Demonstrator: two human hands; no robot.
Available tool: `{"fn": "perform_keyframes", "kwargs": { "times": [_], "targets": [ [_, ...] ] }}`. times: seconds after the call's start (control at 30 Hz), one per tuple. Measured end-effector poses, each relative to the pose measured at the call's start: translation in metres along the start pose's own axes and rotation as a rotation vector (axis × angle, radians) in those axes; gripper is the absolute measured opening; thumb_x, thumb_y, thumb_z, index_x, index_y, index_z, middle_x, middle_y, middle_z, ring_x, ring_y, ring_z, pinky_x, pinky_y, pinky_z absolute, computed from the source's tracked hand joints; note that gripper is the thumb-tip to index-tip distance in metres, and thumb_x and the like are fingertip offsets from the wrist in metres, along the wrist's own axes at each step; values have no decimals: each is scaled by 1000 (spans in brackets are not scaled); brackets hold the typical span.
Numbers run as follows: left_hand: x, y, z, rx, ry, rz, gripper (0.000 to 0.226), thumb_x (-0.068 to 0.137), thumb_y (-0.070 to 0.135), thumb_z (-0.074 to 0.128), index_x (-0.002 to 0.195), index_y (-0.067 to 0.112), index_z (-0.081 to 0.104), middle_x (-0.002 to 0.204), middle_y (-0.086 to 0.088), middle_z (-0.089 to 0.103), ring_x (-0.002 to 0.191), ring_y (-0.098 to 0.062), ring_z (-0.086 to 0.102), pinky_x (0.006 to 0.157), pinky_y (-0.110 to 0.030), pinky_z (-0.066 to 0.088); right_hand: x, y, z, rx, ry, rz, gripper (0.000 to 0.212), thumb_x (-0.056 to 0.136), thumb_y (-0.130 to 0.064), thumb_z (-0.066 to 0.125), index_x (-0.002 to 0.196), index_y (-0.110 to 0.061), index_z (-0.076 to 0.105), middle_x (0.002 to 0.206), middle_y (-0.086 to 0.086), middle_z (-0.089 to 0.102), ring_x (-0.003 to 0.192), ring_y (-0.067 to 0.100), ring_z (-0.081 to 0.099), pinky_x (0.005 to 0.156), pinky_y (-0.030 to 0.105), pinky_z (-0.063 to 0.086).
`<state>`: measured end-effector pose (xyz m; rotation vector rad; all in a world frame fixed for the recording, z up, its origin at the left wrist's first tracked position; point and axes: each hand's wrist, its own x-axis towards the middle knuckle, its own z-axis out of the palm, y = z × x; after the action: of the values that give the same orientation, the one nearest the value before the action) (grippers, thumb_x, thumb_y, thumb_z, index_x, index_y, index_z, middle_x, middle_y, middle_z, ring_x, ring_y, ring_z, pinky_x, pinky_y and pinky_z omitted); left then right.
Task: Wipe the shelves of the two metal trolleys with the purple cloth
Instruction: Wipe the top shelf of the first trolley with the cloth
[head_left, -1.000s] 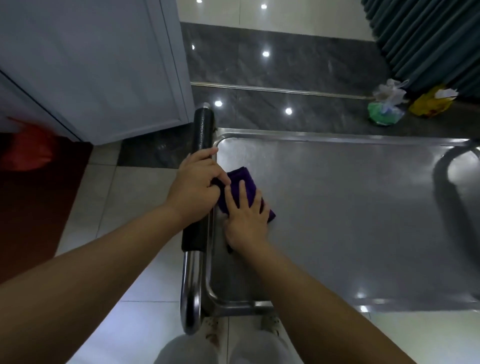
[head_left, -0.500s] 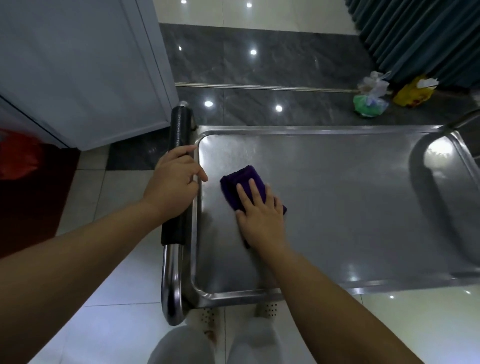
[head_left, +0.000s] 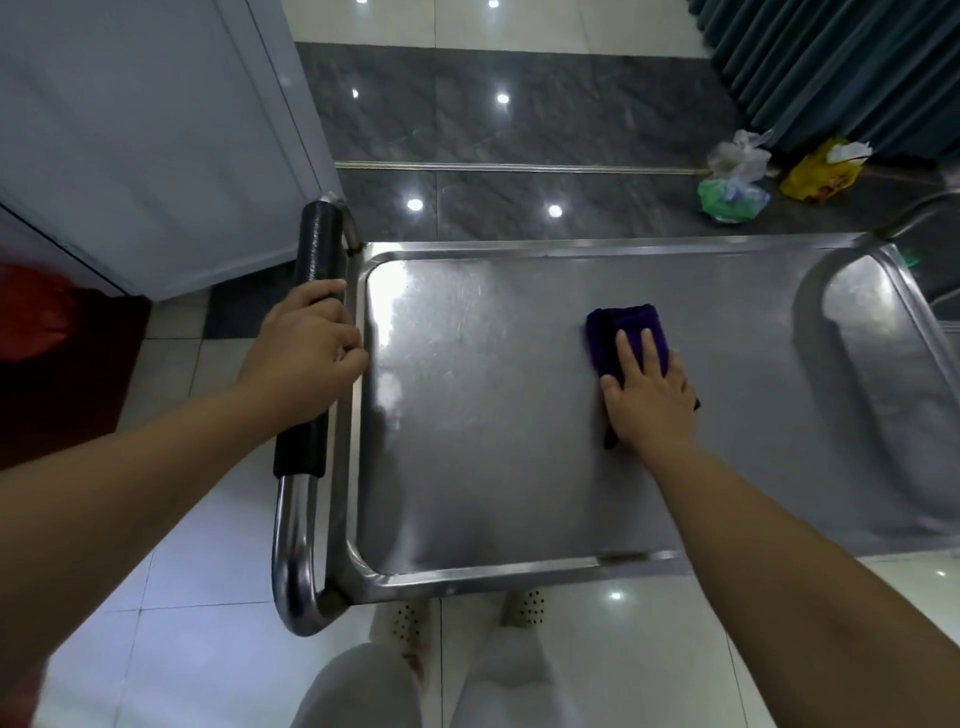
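Grips the black foam-sleeved handle bar (head_left: 316, 244) of the stainless-steel trolley (head_left: 467, 571) with the left hand (head_left: 306, 353), fingers curled right over the sleeve. Presses the folded purple cloth (head_left: 626, 325) flat onto the shiny metal top shelf (head_left: 493, 415) with the right hand (head_left: 649, 395), fingers straight and spread, not clenched, palm covering the cloth's near part. Lies right of the shelf's middle, well apart from the handle bar. Beyond the far rim, on dark grey tiles (head_left: 519, 130): a knotted green-and-white plastic bag (head_left: 732, 189) near a yellow bag (head_left: 821, 166).
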<state>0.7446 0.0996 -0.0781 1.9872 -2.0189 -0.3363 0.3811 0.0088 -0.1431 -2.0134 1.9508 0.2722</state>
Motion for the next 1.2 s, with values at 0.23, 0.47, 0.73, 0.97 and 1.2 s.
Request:
{"fn": "perform_keyframes", "kwargs": {
  "times": [0.23, 0.47, 0.73, 0.97, 1.2],
  "targets": [
    [-1, 7, -3, 17, 16, -29, 36, 79, 38, 49, 75, 16, 76, 80, 13, 58, 126, -19, 41, 107, -43, 32, -10, 33, -1, 77, 20, 237, 61, 101, -46, 24, 153, -33, -6, 161, -1, -12, 146, 36, -1, 117, 50, 7],
    [-3, 6, -2, 52, 3, -25, 32, 83, 34, 50, 86, 16, 76, 92, 4, 67, 126, -21, 40, 105, -45, 33, -45, -17, 16, 156, -9, 333, 59, 102, -45, 20, 152, -31, -8, 161, 1, -15, 145, 39, -4, 115, 54, 7],
    [-7, 6, -5, 10, 38, -15, 26, 91, 21, 51, 89, 19, 76, 102, 3, 68, 127, -20, 36, 105, -40, 29, -100, -114, 54, 90, 14, 42, 59, 102, -44, 21, 152, -32, -7, 161, 2, -14, 145, 38, -4, 114, 56, 9],
    [-7, 4, -4, -27, 44, -24, 25, 91, 18, 51, 88, 20, 76, 106, 5, 67, 129, -19, 35, 106, -43, 28, -142, -174, 81, 45, -24, -201, 60, 102, -44, 22, 151, -34, -9, 160, 1, -15, 146, 36, -9, 115, 55, 3],
    [-27, 32, -9, 252, -22, -108, 26, 93, 24, 48, 102, 13, 70, 122, -5, 61, 136, -21, 30, 104, -47, 31, -171, -179, 90, -42, -45, -450, 59, 101, -43, 29, 152, -36, 0, 162, 1, -7, 146, 36, -2, 115, 52, 7]
  ]
}}
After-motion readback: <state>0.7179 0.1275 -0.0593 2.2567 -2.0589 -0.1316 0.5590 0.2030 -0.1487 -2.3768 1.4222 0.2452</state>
